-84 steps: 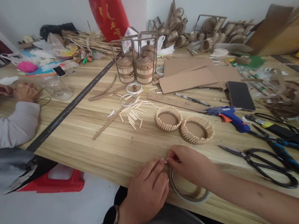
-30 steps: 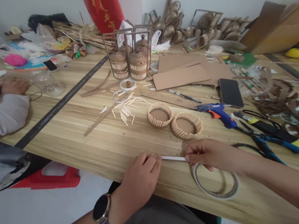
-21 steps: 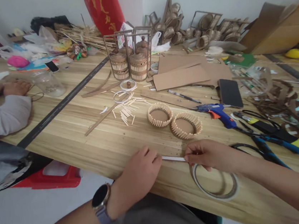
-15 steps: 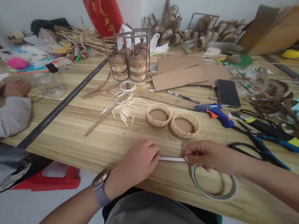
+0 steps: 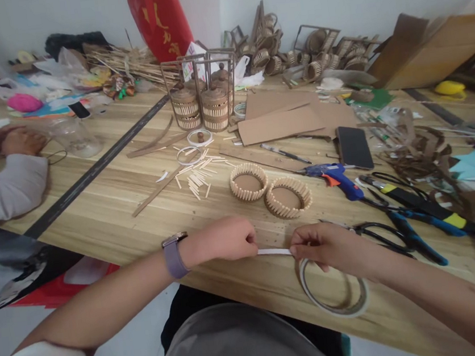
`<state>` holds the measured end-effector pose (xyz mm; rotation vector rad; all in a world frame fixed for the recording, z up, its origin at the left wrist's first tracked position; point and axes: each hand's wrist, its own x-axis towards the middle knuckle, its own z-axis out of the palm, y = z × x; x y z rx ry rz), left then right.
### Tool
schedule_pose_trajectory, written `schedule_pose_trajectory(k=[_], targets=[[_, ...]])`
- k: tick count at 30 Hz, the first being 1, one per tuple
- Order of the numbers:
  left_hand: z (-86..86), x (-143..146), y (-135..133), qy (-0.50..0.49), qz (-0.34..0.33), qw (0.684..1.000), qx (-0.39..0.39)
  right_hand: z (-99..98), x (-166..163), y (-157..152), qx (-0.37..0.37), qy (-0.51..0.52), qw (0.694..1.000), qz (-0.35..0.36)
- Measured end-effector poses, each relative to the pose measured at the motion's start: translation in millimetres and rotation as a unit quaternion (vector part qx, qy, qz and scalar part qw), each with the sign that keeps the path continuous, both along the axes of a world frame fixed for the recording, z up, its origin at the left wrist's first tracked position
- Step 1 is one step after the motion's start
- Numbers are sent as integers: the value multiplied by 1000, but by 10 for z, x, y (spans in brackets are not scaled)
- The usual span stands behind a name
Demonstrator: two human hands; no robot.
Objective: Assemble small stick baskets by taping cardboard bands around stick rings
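A narrow white strip of tape [image 5: 274, 251] runs between my hands just above the table's front edge. My left hand [image 5: 233, 238], with a watch on its wrist, is closed in a fist at the strip's left end. The fingertips of my right hand [image 5: 316, 246] pinch the strip's right end. Under those fingers hangs or rests a roll of tape [image 5: 365, 298], a wide thin ring; whether it touches the table throughout, I cannot tell. Beyond my hands stand two round trays rimmed with short wooden sticks, a left one [image 5: 248, 182] and a right one [image 5: 288, 198].
Loose sticks [image 5: 198, 181] lie left of the trays. A blue glue gun [image 5: 336, 177], scissors [image 5: 385, 235] and pliers [image 5: 416, 237] lie to the right. Farther back are lidded stick baskets in frames [image 5: 215, 109] and cardboard sheets [image 5: 283, 124]. Another person's hands [image 5: 22, 139] rest at left.
My left hand has turned over at the wrist and curled into a fist, its forearm raised and swung rightward. My right hand keeps its pinch. The whole view has shifted slightly.
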<state>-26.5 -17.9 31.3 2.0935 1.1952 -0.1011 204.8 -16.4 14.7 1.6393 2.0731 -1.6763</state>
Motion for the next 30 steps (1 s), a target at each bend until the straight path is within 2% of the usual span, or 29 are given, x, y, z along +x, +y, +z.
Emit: schedule_pose_trajectory(k=[4, 8, 14, 20, 26, 30], targets=[[-22, 25, -23, -20, 39, 999, -10, 11, -10, 3, 1, -3, 1000, 1], [-95, 22, -77, -95, 103, 990, 10, 61, -9, -57, 13, -19, 1000, 0], [-164, -39, -145, -184, 190, 964, -8, 189, -127, -401, 61, -34, 997, -33], [-118, -42, -193, -207, 203, 957, -16, 157, -168, -707, 119, -33, 992, -35], [-121, -30, -205, -213, 205, 954, -54, 171, -130, -841, 205, -60, 977, 7], [-173, -183, -125, -182, 234, 955, -16, 260, -66, -930, 197, -68, 978, 24]])
